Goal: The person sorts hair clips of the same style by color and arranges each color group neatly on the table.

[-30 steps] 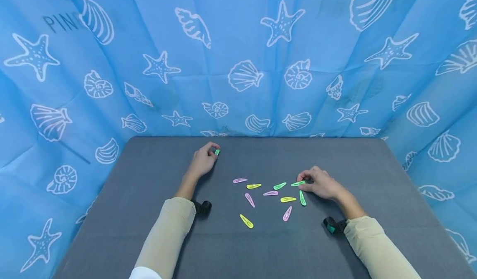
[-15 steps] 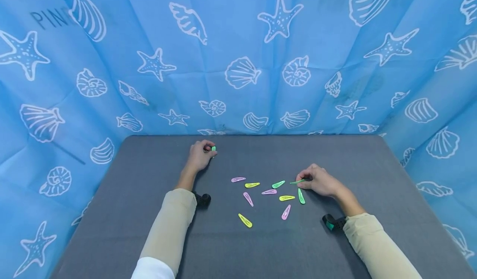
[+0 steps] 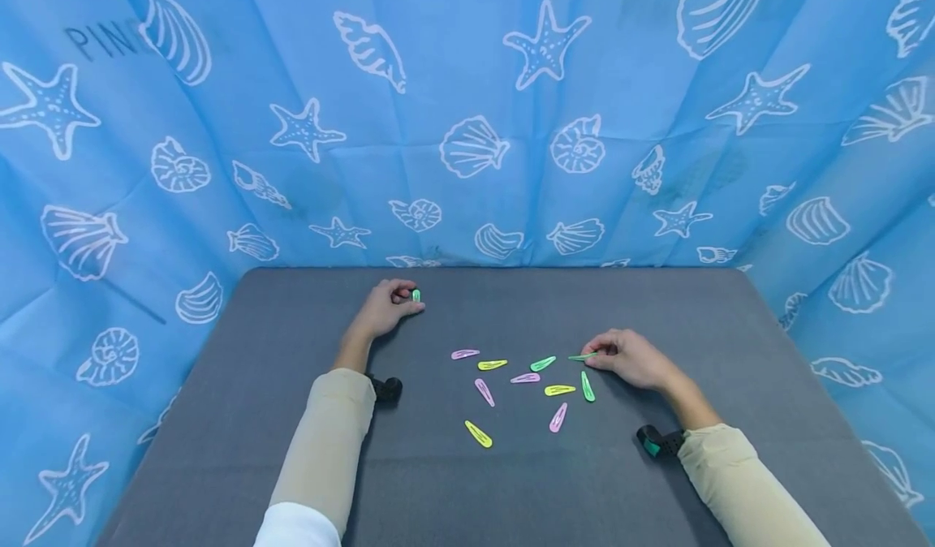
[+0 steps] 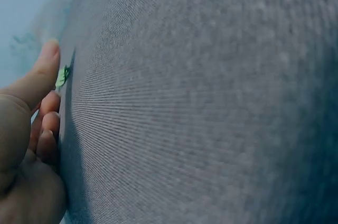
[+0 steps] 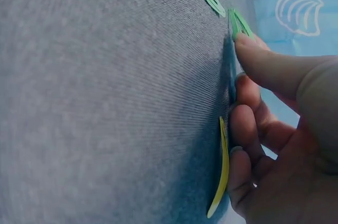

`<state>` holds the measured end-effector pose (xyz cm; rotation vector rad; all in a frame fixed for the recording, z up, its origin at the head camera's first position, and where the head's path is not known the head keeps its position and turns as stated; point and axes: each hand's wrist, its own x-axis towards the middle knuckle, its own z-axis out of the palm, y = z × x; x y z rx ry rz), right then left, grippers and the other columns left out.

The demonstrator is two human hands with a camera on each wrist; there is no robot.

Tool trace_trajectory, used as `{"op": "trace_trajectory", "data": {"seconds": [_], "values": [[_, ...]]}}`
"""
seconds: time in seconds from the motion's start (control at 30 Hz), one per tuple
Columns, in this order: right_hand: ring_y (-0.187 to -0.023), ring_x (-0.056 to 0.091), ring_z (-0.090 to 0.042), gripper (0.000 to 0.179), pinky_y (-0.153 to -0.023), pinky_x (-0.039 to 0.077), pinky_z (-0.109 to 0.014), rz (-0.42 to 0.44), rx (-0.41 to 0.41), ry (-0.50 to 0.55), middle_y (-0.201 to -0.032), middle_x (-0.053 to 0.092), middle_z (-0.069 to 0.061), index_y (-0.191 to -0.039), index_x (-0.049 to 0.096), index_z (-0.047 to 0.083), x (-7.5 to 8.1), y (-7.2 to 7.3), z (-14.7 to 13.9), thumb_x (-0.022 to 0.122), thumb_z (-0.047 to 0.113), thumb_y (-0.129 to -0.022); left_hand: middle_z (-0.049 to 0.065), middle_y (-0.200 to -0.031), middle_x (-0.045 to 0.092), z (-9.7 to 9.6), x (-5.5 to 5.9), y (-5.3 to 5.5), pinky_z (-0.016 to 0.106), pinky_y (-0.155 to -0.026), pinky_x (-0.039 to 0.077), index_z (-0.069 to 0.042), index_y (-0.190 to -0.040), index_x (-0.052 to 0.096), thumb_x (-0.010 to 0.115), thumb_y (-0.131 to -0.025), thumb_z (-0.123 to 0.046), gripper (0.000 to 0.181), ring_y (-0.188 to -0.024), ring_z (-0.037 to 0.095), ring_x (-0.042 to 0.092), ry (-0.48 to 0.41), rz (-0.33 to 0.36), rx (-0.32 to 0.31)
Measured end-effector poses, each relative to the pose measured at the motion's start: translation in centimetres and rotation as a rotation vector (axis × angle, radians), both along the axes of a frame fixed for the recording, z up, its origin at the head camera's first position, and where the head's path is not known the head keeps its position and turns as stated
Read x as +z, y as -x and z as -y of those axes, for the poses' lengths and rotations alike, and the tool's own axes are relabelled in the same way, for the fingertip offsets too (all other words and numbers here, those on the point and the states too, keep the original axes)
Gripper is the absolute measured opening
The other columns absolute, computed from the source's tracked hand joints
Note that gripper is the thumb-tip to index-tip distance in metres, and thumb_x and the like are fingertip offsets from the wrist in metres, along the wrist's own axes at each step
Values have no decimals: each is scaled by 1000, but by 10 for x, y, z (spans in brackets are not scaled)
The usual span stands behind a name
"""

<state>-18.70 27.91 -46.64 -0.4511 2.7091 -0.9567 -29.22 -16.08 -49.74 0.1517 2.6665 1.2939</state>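
Note:
At the back left of the table, my left hand (image 3: 383, 307) holds a small green snap hair clip (image 3: 416, 295) at its fingertips. In the left wrist view the thumb is extended, the other fingers are curled, and the clip (image 4: 62, 77) shows only partly behind the thumb. To the right of the scattered clips, my right hand (image 3: 631, 359) pinches another green hair clip (image 3: 582, 357) by one end, between thumb and forefinger. A green hair clip (image 3: 588, 386) lies just in front of that hand. Close beneath the right fingers, the right wrist view shows a yellow hair clip (image 5: 222, 171).
Pink (image 3: 482, 392), yellow (image 3: 478, 433) and green hair clips (image 3: 543, 363) lie spread over the middle of the grey table (image 3: 438, 490). A blue curtain (image 3: 467, 60) with white shells and starfish hangs behind and beside it. Each wrist wears a small black camera (image 3: 387, 389).
My left hand has shifted slightly left, and its thumb and clip have turned. In my right hand the green clip has tilted from flat to edge-on. The loose clips have stayed put.

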Motion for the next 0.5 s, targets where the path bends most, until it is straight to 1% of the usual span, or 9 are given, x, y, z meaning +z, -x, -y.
{"op": "trace_trajectory", "data": {"seconds": [0.1,0.23,0.33,0.43,0.5], "values": [[-77,51,-10,11,-69,41,-25,-15,-12,-11,-88,68,0,-102,76,12,1,0,0,67,18,-99,12,-132,52,3,-1,-1,43,-97,41,-9,-142,57,76,-93,-30,56,-110,25,47,11,13,-9],[-77,54,-10,13,-70,44,-26,-60,-76,-40,-91,72,-1,-103,76,11,4,-2,2,67,19,-99,12,-132,52,1,1,-2,43,-96,40,-10,-143,57,77,-93,-28,57,-109,25,46,32,5,-18],[-78,56,-11,22,-70,45,-27,-77,-133,-48,-95,75,-4,-106,77,10,5,-2,6,66,28,-100,11,-130,52,-2,3,-3,43,-96,40,-11,-142,58,77,-93,-26,55,-109,25,45,43,-5,-13],[-78,56,-13,29,-69,44,-27,-83,-172,-40,-96,74,-5,-109,77,9,7,-1,11,65,34,-100,10,-129,52,-3,3,-4,43,-96,40,-12,-141,59,77,-93,-26,54,-109,25,45,55,-11,-2],[-77,54,-15,27,-67,42,-28,-97,-187,-26,-95,73,-6,-110,76,8,8,1,15,65,31,-100,10,-129,53,-2,3,-4,43,-96,40,-13,-142,58,77,-93,-26,54,-109,25,45,63,-16,0]]}}
